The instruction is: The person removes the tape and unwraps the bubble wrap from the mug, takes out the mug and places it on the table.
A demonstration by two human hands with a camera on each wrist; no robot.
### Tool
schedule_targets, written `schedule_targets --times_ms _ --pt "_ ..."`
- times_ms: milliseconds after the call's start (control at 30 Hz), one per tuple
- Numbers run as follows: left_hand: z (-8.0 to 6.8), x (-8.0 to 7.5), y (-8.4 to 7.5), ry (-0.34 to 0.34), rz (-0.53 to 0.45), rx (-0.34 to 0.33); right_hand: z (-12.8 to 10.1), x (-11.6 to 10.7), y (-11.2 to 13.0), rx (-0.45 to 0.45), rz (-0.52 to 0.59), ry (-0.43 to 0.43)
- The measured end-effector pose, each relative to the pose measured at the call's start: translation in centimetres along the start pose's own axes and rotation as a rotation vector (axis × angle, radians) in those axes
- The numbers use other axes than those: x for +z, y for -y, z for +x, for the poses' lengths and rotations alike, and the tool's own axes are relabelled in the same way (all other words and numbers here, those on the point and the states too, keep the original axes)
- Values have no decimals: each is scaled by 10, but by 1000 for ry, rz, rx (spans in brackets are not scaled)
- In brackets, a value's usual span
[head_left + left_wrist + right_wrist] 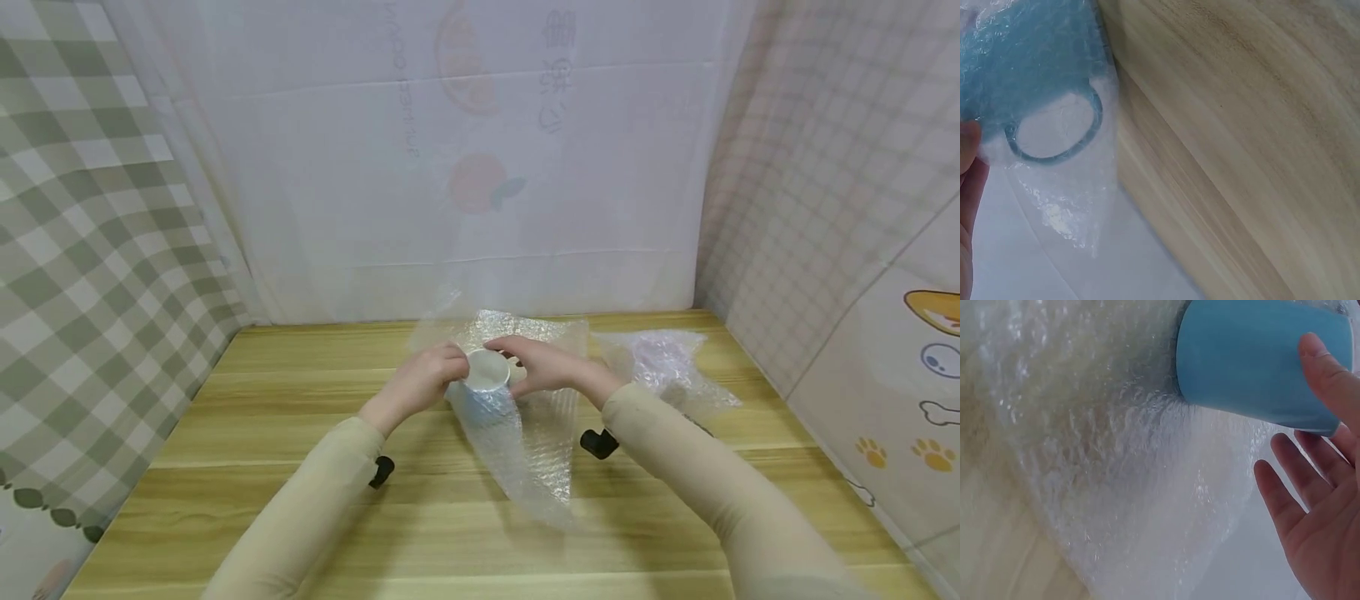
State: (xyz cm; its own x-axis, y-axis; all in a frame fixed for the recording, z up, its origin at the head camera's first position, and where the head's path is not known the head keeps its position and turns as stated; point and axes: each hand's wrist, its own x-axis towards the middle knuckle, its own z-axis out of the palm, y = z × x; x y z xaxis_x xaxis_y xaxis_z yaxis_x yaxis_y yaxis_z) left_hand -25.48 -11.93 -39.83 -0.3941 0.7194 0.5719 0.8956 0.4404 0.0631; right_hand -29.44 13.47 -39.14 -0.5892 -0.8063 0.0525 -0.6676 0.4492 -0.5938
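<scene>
A blue mug (489,371) with a pale inside stands in the middle of the table, its opening facing up. A sheet of clear bubble wrap (551,446) lies under it and covers its left side. In the left wrist view the mug's handle (1054,159) shows through the wrap. My left hand (422,382) pinches the bubble wrap against the mug near its rim. My right hand (551,367) holds the mug's other side by the rim, its thumb (1329,372) on the bare blue wall and several fingers spread away from it.
Another bubble-wrapped bundle (663,358), whitish-purple inside, lies on the right of the wooden table (300,500). A white curtain (337,208) stands behind the table, with checked cloth (90,192) along the left side and patterned cloth (847,217) on the right.
</scene>
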Motion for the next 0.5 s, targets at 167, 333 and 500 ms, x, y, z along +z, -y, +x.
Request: schedule_targets --times_ms 167,333,500 --pt "1 2 2 -23 33 2 5 8 -7 0 80 -48" --pt "0 3 5 -27 43 -3 7 13 -10 1 149 -66" --pt "-1 4 5 -41 42 -4 9 18 -10 2 238 -50"
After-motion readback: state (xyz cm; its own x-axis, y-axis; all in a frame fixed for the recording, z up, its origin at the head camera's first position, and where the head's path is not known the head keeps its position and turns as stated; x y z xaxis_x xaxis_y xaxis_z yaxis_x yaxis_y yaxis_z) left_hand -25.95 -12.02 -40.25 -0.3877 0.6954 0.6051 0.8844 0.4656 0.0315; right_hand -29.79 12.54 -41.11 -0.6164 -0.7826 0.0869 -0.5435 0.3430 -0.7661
